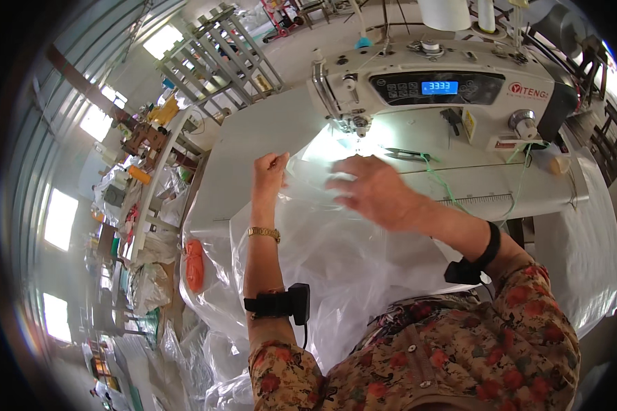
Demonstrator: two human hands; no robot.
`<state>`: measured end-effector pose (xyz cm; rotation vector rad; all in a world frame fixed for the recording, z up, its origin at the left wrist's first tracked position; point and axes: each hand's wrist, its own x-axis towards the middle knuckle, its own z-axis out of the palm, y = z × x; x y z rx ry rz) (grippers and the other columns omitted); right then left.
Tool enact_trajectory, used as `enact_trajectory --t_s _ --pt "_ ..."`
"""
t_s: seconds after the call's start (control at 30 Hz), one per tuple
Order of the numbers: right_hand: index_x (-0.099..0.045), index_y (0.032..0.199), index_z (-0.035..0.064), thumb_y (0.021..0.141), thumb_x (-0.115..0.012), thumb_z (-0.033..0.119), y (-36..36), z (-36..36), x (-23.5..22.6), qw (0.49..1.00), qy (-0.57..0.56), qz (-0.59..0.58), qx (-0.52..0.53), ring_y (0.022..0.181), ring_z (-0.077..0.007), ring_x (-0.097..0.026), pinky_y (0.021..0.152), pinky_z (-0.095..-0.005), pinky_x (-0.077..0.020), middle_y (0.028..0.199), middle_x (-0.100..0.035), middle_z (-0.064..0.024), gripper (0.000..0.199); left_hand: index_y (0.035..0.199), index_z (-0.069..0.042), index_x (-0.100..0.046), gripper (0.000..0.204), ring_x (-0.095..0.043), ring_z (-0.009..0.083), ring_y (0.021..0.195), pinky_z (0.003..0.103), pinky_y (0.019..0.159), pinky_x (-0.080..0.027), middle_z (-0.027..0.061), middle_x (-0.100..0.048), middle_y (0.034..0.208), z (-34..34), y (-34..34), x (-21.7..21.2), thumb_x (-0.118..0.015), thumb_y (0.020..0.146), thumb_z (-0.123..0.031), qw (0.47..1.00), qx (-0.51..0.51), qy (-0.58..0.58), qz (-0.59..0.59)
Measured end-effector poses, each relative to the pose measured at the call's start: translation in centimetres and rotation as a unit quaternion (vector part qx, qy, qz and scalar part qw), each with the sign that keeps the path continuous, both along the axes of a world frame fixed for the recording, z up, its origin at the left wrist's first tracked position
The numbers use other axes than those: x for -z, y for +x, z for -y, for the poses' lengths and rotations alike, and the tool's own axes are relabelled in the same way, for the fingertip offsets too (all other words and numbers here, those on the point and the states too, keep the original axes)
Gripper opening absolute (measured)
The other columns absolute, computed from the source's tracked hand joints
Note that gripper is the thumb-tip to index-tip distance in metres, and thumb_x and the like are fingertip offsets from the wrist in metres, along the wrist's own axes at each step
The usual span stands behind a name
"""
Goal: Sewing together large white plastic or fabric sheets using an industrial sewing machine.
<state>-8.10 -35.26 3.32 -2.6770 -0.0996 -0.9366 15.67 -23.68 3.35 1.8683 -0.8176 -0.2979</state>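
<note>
**Feeding clear film toward the needle**

My left hand [270,171] pinches the near edge of the clear plastic sheet [336,246], fingers curled shut on it, knuckles up. My right hand [370,188] lies flat on the same sheet, fingers together and stretched out, pressing it to the sewing table [253,144] just in front of the needle [358,130] of the white sewing machine [432,82]. The sheet runs from under the machine head back over the table edge into my lap and spills down on my left.

To do this well I judge the film must lie taut and flat between my two hands — slippery stuff creeps, so the flat palm should steer while the pinch holds the edge square to the needle. Fingertips want to stay clear of the needle.

Room: bare table opens to my left; on my right small scissors [408,153] and a green thread [440,179] lie near — the machine body closes off the back.
</note>
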Motion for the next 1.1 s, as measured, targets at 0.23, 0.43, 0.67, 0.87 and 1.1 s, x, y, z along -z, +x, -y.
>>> enact_trajectory --t_s 0.23,0.43,0.67,0.87,1.1 --pt "-0.065 0.121 0.0099 0.091 -0.065 0.020 4.9 0.3 3.9 0.987 0.111 -0.052 0.100 0.120 -0.0304 -0.056 0.100 -0.0404 -0.0462 0.132 -0.058 -0.0141 0.032 0.068 0.000 -0.059 0.038 -0.042 0.0067 0.046 0.026 0.041 -0.038 -0.0016 -0.048 0.055 0.8 0.3 -0.6 -0.068 0.092 -0.028 0.998 0.006 0.030 0.058" --pt "-0.063 0.121 0.0052 0.094 -0.062 0.018 6.3 3.6 6.9 0.946 0.313 -0.007 0.087 0.108 -0.0321 -0.063 0.095 -0.0390 -0.0492 0.118 -0.066 -0.0133 0.030 0.072 0.001 -0.063 0.043 -0.050 0.0087 0.052 0.027 0.050 -0.044 0.0006 -0.051 0.056 1.0 0.7 -0.7 -0.073 0.088 -0.037 0.995 0.041 0.077 0.038" --pt "-0.061 0.123 0.0074 0.094 -0.059 0.014 6.5 3.9 7.4 0.932 0.356 -0.010 0.063 0.104 -0.0357 -0.065 0.091 -0.0425 -0.0503 0.118 -0.068 -0.0153 0.030 0.082 -0.001 -0.071 0.026 -0.061 0.0143 0.063 0.031 0.063 -0.049 0.0049 -0.066 0.067 4.1 -0.7 -1.1 -0.073 0.084 -0.027 0.956 0.090 0.182 0.212" --pt "-0.043 0.129 0.0090 0.092 -0.053 0.005 6.4 3.9 7.5 0.929 0.365 -0.015 0.055 0.098 -0.0410 -0.066 0.086 -0.0479 -0.0504 0.109 -0.070 -0.0189 0.039 0.080 -0.006 -0.073 0.016 -0.068 0.0286 0.074 0.038 0.070 -0.051 0.0107 -0.069 0.072 7.5 -2.6 0.6 -0.072 0.081 -0.022 0.925 0.013 0.139 0.353" --pt "-0.043 0.124 0.0094 0.089 -0.052 0.002 6.5 3.9 8.0 0.937 0.340 -0.032 0.068 0.094 -0.0412 -0.067 0.082 -0.0483 -0.0512 0.101 -0.071 -0.0199 0.037 0.080 -0.007 -0.074 0.011 -0.056 0.0305 0.117 0.045 0.102 -0.039 0.0153 -0.058 0.132 8.1 -0.2 5.3 -0.067 0.081 -0.015 0.855 -0.101 0.143 0.489"
